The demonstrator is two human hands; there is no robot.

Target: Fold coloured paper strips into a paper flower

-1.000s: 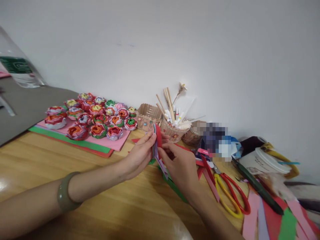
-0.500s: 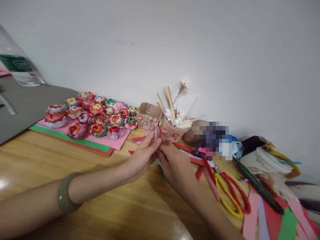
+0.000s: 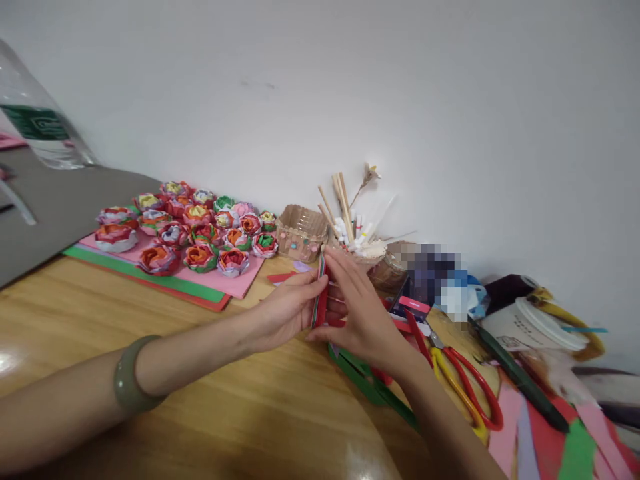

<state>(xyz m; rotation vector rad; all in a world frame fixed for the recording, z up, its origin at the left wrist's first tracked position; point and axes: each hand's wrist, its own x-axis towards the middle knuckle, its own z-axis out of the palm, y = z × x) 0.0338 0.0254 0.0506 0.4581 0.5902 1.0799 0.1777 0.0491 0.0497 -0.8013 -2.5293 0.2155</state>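
Note:
A folded stack of coloured paper strips point(image 3: 321, 293), mostly red with green and pale edges, stands upright between my hands over the table. My left hand point(image 3: 293, 308) pinches it from the left, thumb on the near face. My right hand point(image 3: 357, 307) spans it from the right, with the fingers at its top and far side and the thumb by its lower end. Green paper strips point(image 3: 370, 380) lie below my right hand. Just beyond the hands are red paper pieces point(image 3: 281, 277). Scissors point(image 3: 463, 380) with red and yellow handles rest to the right.
Several paper flowers point(image 3: 201, 233) stand on coloured sheets point(image 3: 245, 283) at the left. A cardboard basket point(image 3: 300, 233) and a holder with sticks and pens point(image 3: 367, 250) stand by the wall. At the right are a lidded white cup point(image 3: 533, 327), a dark green pen-like tool point(image 3: 520, 377) and cut strips.
My right hand has opened out from a tight grip and now spans the stack's ends. The stack stands more upright, with its red side showing, and more green strips show below.

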